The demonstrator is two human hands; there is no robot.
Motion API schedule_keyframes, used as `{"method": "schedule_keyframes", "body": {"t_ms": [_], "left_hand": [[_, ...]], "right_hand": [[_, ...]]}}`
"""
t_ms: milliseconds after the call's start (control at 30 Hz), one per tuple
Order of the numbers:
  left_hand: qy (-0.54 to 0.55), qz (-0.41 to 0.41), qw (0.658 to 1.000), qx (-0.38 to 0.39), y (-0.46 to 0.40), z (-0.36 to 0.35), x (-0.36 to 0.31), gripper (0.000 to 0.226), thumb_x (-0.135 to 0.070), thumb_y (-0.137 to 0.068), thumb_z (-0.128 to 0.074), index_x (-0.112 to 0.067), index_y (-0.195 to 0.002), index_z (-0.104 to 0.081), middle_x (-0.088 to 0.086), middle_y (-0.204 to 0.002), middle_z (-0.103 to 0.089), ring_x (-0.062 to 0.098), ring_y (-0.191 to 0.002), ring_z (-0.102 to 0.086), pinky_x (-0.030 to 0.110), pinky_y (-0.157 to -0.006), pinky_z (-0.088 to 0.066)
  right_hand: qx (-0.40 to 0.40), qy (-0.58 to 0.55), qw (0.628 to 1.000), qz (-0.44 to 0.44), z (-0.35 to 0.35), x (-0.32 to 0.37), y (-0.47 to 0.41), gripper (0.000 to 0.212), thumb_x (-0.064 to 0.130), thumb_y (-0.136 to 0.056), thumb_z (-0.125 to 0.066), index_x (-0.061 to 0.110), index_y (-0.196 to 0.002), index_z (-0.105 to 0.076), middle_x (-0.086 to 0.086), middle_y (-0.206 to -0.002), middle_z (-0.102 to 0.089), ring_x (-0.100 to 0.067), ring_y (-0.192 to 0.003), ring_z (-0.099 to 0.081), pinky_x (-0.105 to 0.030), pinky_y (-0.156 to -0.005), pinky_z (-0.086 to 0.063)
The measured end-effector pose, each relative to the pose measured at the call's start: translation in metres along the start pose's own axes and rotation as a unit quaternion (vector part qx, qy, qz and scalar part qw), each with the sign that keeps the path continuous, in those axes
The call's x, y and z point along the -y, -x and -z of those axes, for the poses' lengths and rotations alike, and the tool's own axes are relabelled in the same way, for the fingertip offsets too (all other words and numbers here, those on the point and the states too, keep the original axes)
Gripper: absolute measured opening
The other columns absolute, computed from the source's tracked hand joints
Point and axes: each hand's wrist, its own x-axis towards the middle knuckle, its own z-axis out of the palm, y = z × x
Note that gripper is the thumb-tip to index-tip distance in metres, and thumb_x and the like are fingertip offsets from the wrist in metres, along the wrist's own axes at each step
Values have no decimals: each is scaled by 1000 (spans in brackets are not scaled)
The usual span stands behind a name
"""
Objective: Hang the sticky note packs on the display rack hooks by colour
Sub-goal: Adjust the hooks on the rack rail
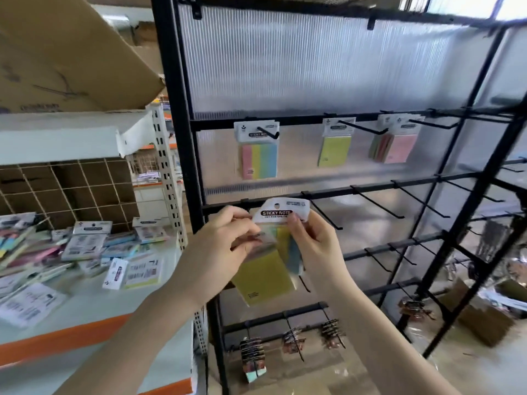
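**Sticky note packs held in front of the rack's second bar**

Sticky note packs sit in both my hands, in front of the black display rack, level with its second crossbar. My left hand pinches the left edge of a clear-wrapped yellow pack, fingers curled round it. My right hand grips a second pack by its white header card, thumb pressed just under the "STICKY NOTE" label; below it I can see yellow and blue strips. The 2 packs overlap, and I cannot tell whether more lie between them.

On the bar above, 3 hooks carry stock: a multicolour striped pack on the left, a yellow-green pack in the middle, and a bunch with a pink pack in front on the right. The hooks on the second bar are bare.

To the left, a pale counter with an orange edge holds a loose heap of packs, with a divided cardboard box behind it. Low on the rack hang small dark carded items.
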Motion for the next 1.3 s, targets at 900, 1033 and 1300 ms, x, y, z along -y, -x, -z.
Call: {"method": "schedule_keyframes", "body": {"t_ms": [900, 1033, 1300], "left_hand": [[16, 78, 988, -134, -129, -3, -2, 15, -35, -70, -59, -29, -83, -64, -26, -96, -58, -17, -87, -53, -5, -72, -32], [-2, 95, 987, -133, -133, -10, 3, 17, -32, -75, -61, -21, -86, -68, -19, -93, -59, -11, -89, -54, 0, -74, -36], [-175, 100, 951, -232, -140, -29, 27, 26, -27, -77, -67, -4, -88, -72, -5, -94, -49, 12, -87, -47, 18, -78, -38]], "right_hand": [[184, -6, 980, 82, 30, 31, -162, 8, 12, -93, -58, 8, -88, -61, -10, -81, -70, -21, -75, -67, -32, -63, -54], [212, -33, 975, 55, 29, 22, -172, 9, 16, -93, -57, 8, -94, -62, -13, -90, -72, -28, -82, -69, -38, -70, -57], [110, 76, 981, 141, 29, 0, -195, 22, 21, -85, -70, 26, -97, -52, 16, -89, -57, -2, -80, -55, -19, -70, -46]]}}
